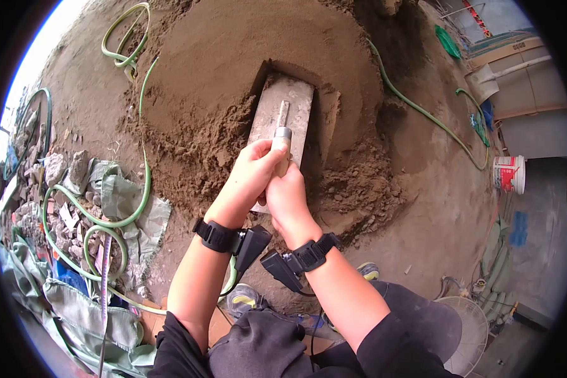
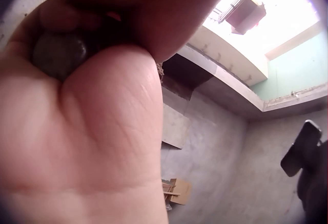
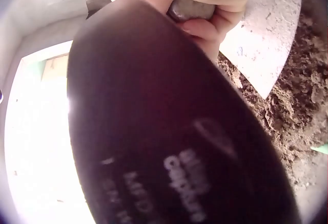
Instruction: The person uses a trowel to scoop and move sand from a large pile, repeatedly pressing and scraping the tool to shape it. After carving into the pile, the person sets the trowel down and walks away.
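A plastering trowel with a long rectangular metal blade (image 1: 296, 104) lies flat in a pile of damp brown sand (image 1: 214, 47). Both hands grip its handle (image 1: 283, 137), the left hand (image 1: 249, 173) on the left side and the right hand (image 1: 288, 194) against it from the right. The round butt of the handle (image 2: 60, 55) shows among curled fingers in the left wrist view; in the right wrist view the butt (image 3: 190, 10) also pokes out of the grip. Sand walls rise along the blade's far and side edges. Loose crumbled sand (image 1: 359, 189) lies to either side.
A green hose (image 1: 146, 170) loops down the left past rubble (image 1: 57, 208) and grey-green sacks (image 1: 123, 195). Another hose stretch (image 1: 422, 116) runs along the right. A white bucket (image 1: 509, 174) lies at the right, with a round wire-guarded object (image 1: 469, 331) lower down. The person's shoes (image 1: 242, 299) are close below.
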{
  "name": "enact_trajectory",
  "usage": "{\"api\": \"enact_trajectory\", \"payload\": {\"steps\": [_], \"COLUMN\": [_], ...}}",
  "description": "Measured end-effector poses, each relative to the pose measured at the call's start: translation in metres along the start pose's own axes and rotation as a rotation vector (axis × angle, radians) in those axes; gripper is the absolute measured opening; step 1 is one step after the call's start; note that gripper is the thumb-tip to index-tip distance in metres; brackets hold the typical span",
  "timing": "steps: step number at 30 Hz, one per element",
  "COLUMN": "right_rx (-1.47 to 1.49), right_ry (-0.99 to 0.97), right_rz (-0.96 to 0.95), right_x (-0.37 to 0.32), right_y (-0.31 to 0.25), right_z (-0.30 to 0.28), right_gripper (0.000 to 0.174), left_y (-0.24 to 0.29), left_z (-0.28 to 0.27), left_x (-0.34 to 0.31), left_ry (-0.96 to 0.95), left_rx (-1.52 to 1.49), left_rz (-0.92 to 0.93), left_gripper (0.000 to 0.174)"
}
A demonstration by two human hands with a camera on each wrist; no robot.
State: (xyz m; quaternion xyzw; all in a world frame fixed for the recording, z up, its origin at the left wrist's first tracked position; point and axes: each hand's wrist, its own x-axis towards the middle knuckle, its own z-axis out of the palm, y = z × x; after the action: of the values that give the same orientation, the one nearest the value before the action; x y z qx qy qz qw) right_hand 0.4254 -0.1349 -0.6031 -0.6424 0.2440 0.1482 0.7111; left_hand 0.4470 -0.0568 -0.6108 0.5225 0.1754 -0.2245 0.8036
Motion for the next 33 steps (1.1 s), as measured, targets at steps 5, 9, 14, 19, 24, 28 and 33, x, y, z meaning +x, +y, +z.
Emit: {"api": "enact_trajectory", "payload": {"steps": [5,9,14,19,24,28,33], "right_rx": [0.008,0.097,0.086,0.091,0.098,-0.137,-0.164], "right_ry": [0.016,-0.033,-0.05,-0.003,0.01,0.068,0.041], "right_rz": [0.01,0.116,0.176,0.21,0.266,0.198,0.018], "right_x": [0.003,-0.004,-0.012,-0.033,-0.069,-0.087,-0.062], "right_y": [-0.001,-0.013,-0.004,0.023,0.055,0.066,0.043], "right_z": [0.002,0.004,-0.001,-0.003,-0.01,-0.013,-0.025], "right_gripper": [0.017,0.014,0.012,0.011,0.028,0.033,0.03], "left_y": [-0.005,-0.005,-0.008,-0.032,-0.048,-0.05,-0.045], "left_z": [-0.005,-0.006,-0.005,-0.013,-0.014,-0.011,0.006], "left_x": [0.008,0.006,-0.005,-0.029,-0.071,-0.089,-0.066], "left_ry": [-0.009,0.013,0.039,0.02,0.016,0.024,0.04], "left_rx": [0.001,0.035,0.062,0.036,0.011,0.011,-0.062], "left_rz": [0.01,-0.024,-0.061,-0.088,-0.132,-0.141,0.006], "left_gripper": [0.027,0.027,0.027,0.026,0.029,0.027,0.026]}}
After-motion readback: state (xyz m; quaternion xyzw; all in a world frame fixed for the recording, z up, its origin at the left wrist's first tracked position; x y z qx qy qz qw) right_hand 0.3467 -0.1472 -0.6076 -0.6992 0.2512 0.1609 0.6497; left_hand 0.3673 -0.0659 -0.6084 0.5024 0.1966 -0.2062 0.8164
